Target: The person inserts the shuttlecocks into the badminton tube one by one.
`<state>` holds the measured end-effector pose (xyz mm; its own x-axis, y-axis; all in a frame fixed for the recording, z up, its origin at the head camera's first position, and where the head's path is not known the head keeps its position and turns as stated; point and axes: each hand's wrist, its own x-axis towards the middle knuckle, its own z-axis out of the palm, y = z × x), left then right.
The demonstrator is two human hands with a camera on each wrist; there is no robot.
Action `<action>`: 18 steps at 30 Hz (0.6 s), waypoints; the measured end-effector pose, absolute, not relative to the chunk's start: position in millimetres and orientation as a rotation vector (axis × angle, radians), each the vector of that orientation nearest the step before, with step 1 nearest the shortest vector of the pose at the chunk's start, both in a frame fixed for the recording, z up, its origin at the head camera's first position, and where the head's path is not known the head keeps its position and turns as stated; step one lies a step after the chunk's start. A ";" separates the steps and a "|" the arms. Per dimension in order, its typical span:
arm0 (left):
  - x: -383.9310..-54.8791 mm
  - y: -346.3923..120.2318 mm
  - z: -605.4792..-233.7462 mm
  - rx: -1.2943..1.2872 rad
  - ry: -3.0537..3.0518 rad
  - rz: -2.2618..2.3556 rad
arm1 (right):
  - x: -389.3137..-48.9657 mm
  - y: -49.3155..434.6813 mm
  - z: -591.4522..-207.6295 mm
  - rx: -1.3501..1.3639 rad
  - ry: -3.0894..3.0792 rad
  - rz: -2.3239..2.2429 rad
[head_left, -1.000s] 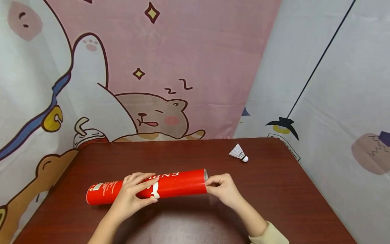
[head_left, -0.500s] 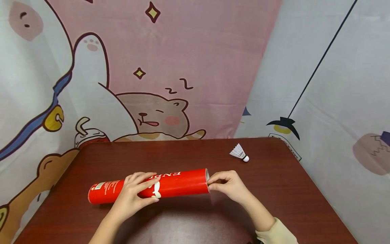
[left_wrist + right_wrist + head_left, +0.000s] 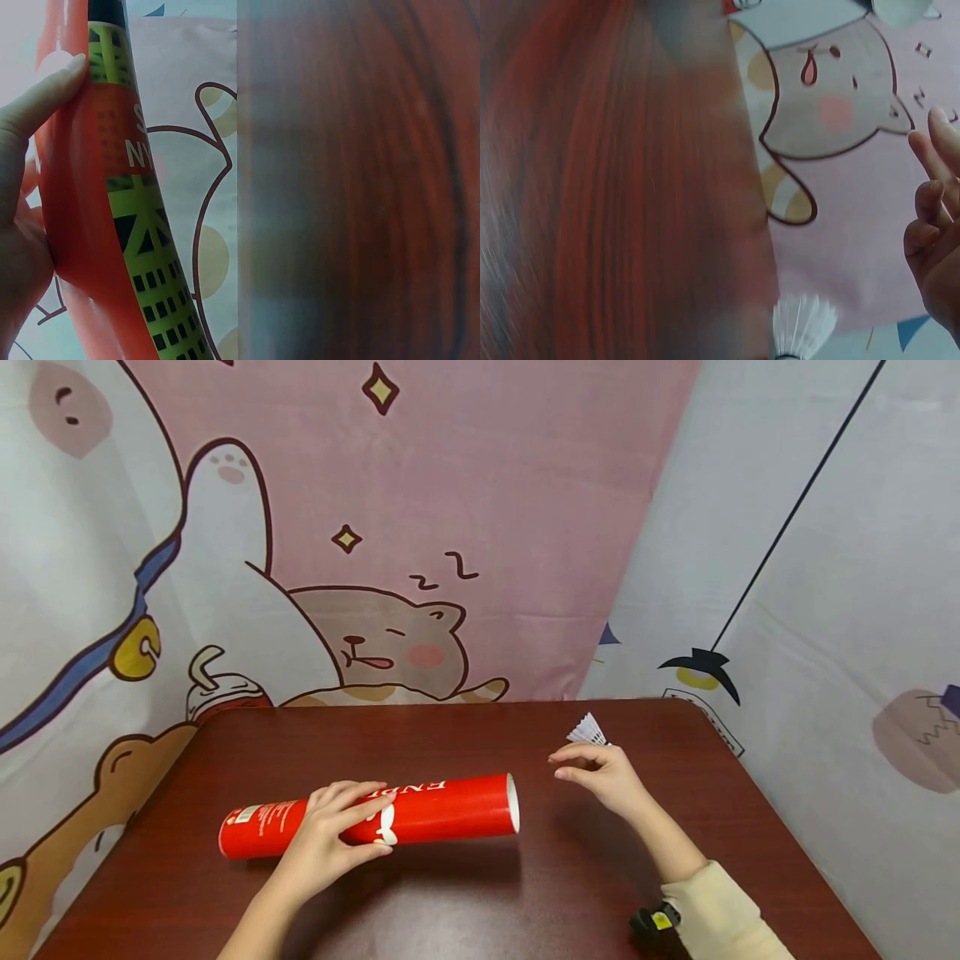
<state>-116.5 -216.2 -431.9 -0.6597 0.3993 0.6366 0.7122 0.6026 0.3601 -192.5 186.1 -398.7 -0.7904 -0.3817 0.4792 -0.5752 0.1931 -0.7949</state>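
My left hand (image 3: 326, 839) grips a long red shuttlecock tube (image 3: 461, 810) around its middle and holds its right end off the table. That end is open and faces right, with a pale inner rim; nothing inside is visible. In the left wrist view, the thumb (image 3: 56, 90) lies along the red tube (image 3: 79, 247), which has a green-and-black printed band. A white feathered shuttlecock (image 3: 587, 729) lies toward the back right, its base hidden behind my right hand (image 3: 611, 781). In the right wrist view, that hand (image 3: 939, 247) has loosely bent fingers with nothing between them.
The dark red-brown wooden table (image 3: 480, 739) extends under both hands. Behind it and at its sides hangs a cartoon-printed cloth (image 3: 525, 527). A black device (image 3: 654, 920) sits at my right wrist beside the cream sleeve (image 3: 712, 902).
My right hand has left the tube's open end and moved right and back, near the shuttlecock. The left hand and the tube stay almost in place.
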 end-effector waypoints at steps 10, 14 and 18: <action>-116.2 -215.9 -431.6 -0.876 -2.333 -0.841 | -220.2 215.9 -402.7 0.779 -2.345 1.515; -116.0 -215.7 -431.5 -0.878 -2.335 -0.839 | -232.1 225.4 -406.3 0.726 -2.380 1.504; -115.3 -216.1 -431.4 -0.876 -2.340 -0.840 | -243.1 232.3 -408.1 0.683 -2.420 1.501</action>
